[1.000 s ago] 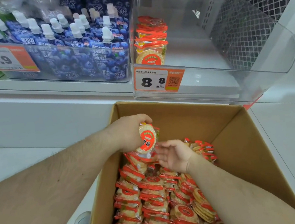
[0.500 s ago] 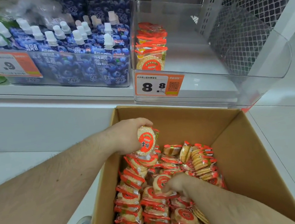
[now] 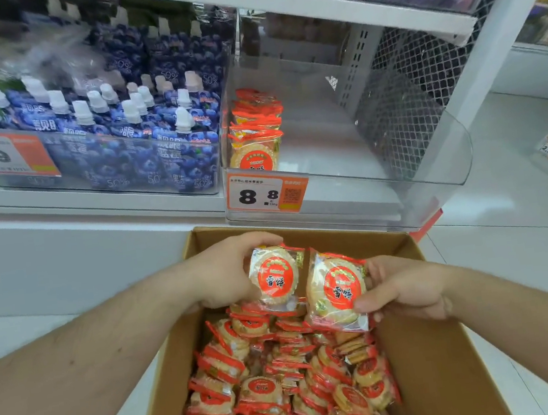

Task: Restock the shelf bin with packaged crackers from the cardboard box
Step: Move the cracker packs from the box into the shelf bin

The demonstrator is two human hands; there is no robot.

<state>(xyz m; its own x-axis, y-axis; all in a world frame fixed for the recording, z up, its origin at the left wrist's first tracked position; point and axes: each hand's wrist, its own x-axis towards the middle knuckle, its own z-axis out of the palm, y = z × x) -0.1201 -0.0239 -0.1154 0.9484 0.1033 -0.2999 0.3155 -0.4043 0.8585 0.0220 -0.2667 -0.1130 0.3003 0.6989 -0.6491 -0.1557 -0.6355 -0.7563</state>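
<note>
Far shelf labels blurred; cardboard box (image 3: 433, 360) cut off near edge. Your left hand (image 3: 225, 275) grips one cracker pack (image 3: 274, 279), your right hand (image 3: 403, 289) pinches another pack (image 3: 339, 290), side by side above the box, below the shelf bin (image 3: 433, 167).

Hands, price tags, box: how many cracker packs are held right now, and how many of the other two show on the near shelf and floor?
Held cracker packs: 2, one in the left hand at, one in the right hand at
Orange price tags: 2, and
Cardboard box: 1
Total: 5
</note>
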